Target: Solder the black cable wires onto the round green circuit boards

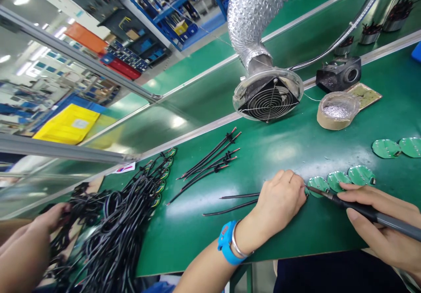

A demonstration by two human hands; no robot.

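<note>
My left hand (281, 201), with a blue band and a metal bracelet at its wrist, is closed around the end of black cables (232, 208) that stick out to its left. What its fingertips pinch is partly hidden. My right hand (378, 218) holds a dark soldering iron (371, 212), its tip pointing left over a round green circuit board (318, 185). That board lies in a row with others, a middle one (338, 180) and a right one (362, 175). The iron's tip is close to my left fingertips.
A fume fan (271, 100) hangs over the bench (197, 240). Behind the boards are a solder-filled tape ring (337, 111) and a black stand (340, 74). Loose cables (207, 161) and a large cable pile (121, 227) lie left, beside another person's hand (49, 223).
</note>
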